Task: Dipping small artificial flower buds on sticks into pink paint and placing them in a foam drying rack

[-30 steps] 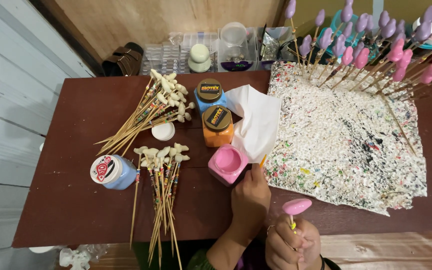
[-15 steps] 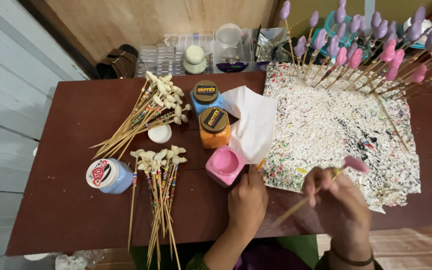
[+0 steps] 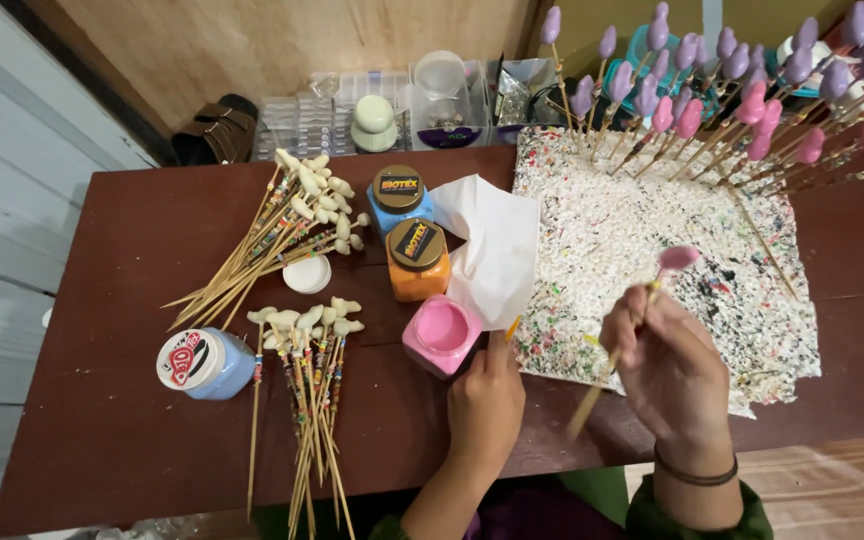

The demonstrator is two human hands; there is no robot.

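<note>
Right now the right hand [image 3: 674, 372] pinches a thin wooden skewer [image 3: 620, 345] between fingers and thumb, held above the near edge of the paint-spattered sheet [image 3: 652, 240]. Skewer's long axis runs diagonally: pink-painted head [image 3: 676, 258] up and far-right, bare tail end down and near-left, sticking out past the table's near edge. Tail is motion-blurred, so exact tip position is unclear.

Left hand [image 3: 486, 400] rests at the near side of the open pink paint jar [image 3: 441, 333], fingers closed around what looks like a brush handle with a yellow tip [image 3: 513, 327]; partly hidden, can't be sure.

Just beyond the jar: white tissue [image 3: 497, 245], orange jar [image 3: 418, 260], blue jar [image 3: 399, 196], both lidded. Left of those, a small white lid [image 3: 307, 273] and two bundles of unpainted skewers [image 3: 272, 235], one fanned far-left, one lying near. Light-blue jar on its side [image 3: 202, 363] near the left edge.

Open room: bare table [image 3: 112, 420] near-left and a strip at far-right. Far edge crowded with upright purple and pink painted skewers [image 3: 742, 90] and clear plastic containers [image 3: 402, 105].

Surface is a dark brown table; wood-panel wall behind, pale boards on the left.
</note>
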